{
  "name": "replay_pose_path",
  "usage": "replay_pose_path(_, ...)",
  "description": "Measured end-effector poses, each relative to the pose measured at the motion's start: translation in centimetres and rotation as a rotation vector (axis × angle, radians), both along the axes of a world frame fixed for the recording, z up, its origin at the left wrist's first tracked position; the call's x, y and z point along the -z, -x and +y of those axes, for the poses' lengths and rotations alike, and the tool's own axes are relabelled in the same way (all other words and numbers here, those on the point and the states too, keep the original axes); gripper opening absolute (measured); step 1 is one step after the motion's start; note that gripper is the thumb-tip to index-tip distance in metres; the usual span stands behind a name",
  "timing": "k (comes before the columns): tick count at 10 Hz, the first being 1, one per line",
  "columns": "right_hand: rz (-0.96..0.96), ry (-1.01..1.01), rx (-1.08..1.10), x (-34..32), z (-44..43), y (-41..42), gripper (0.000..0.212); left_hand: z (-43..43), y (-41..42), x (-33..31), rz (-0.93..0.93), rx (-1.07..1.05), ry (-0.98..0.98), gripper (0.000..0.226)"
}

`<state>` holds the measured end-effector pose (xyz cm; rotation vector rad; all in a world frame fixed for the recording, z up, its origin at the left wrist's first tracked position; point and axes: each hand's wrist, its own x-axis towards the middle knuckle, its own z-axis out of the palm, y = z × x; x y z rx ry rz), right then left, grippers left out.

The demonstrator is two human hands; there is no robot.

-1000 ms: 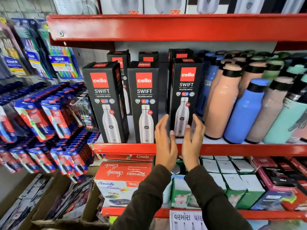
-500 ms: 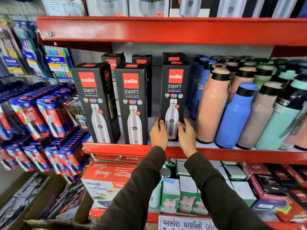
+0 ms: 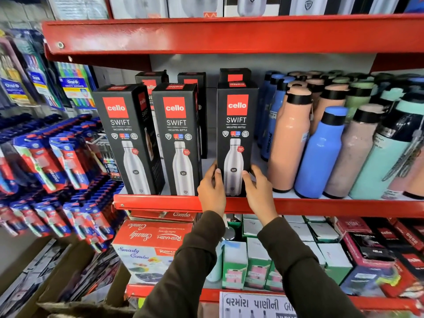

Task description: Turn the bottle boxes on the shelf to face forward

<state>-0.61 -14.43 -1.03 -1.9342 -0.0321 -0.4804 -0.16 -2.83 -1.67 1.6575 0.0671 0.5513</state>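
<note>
With left hand [image 3: 212,191] and right hand [image 3: 260,195] clasping the lower sides of the right box [image 3: 236,136] at the shelf [image 3: 160,201] front edge: all three front boxes facing forward; back row unclear.

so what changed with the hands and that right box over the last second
Both hands closed in on the right bottle box: a second ago they hovered open in front of it, now the left hand and right hand hold its lower sides. The left box and middle box stayed put, front faces showing.
</note>
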Motion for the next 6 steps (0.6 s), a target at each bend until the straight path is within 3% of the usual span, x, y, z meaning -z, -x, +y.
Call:
replay_pose_path(4, -0.011, 0.024, -0.011, 0.3, -0.4, 1.6, 0.040, 0.2, 1.7, 0.4, -0.010, 0.031, 0.024, 0.037)
replay_pose_path(6, 0.012, -0.080, -0.035, -0.5, -1.5, 2.2, 0.046, -0.2, 2.7, 0.5, -0.132, 0.034, 0.019, 0.041)
